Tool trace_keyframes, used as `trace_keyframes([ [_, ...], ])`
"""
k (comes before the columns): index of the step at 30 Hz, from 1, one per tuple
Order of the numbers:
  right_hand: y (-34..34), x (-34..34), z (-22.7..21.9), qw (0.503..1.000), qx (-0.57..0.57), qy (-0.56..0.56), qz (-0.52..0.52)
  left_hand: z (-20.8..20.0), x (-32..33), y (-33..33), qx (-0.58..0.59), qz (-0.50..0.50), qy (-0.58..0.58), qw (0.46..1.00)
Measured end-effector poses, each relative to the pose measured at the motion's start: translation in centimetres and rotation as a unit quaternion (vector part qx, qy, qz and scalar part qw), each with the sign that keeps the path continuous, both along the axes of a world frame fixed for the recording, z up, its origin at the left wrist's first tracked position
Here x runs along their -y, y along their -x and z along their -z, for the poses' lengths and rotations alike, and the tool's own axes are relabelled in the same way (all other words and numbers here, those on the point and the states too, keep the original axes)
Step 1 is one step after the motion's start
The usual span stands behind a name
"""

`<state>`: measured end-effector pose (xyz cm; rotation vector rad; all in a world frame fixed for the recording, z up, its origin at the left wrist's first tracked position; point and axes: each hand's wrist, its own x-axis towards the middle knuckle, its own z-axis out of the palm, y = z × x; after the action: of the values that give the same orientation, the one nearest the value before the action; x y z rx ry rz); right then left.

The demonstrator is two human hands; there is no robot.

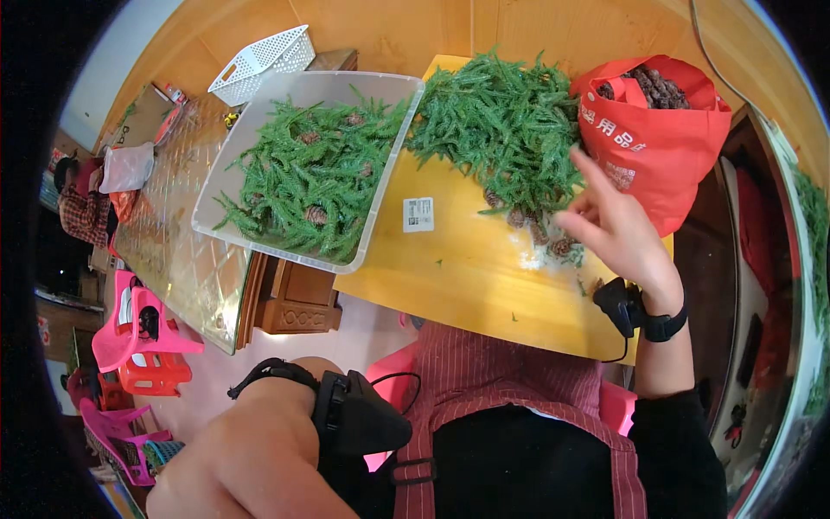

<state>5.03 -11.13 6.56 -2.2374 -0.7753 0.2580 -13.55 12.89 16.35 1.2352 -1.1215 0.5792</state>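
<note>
My right hand (618, 227) is over the right side of the yellow table (450, 281), its index finger and thumb apart with nothing seen between them. Just left of it lie several brown pine cones (517, 216) at the near edge of a heap of green artificial pine sprigs (497, 112). A red bag (661, 160) filled with pine cones (661, 89) stands beyond the hand. My left arm (251, 450) fills the lower left; its hand (318, 365) barely shows past the wrist strap, fingers hidden. A translucent plastic bin (220, 186) holds sprigs and pine cones.
A white label (418, 214) lies on the yellow table. Left of the bin is a glass-topped table (186, 208); a white basket (264, 65) sits behind. Pink chairs (130, 333) and a red stool (156, 374) stand on the floor. Another person (84, 212) is at far left.
</note>
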Motion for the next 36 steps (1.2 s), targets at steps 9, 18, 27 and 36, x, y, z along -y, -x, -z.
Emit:
trace_keyframes([
  [9,-0.1,-0.2,0.3,0.999,-0.017,-0.035,0.018,0.2,0.8,-1.6,0.016,0.040,0.035,0.998],
  [18,-4.1,0.0,1.7,0.996,0.078,0.020,0.024,7.1,2.0,-5.9,-0.140,-0.076,0.070,0.985],
  [27,-11.1,-1.5,5.6,0.970,0.197,0.144,0.008,14.7,4.0,-9.1,-0.375,-0.244,0.144,0.883],
  [36,-5.4,-0.6,-0.1,0.960,-0.130,-0.241,0.057,16.7,4.2,-10.7,-0.429,-0.280,0.104,0.853],
])
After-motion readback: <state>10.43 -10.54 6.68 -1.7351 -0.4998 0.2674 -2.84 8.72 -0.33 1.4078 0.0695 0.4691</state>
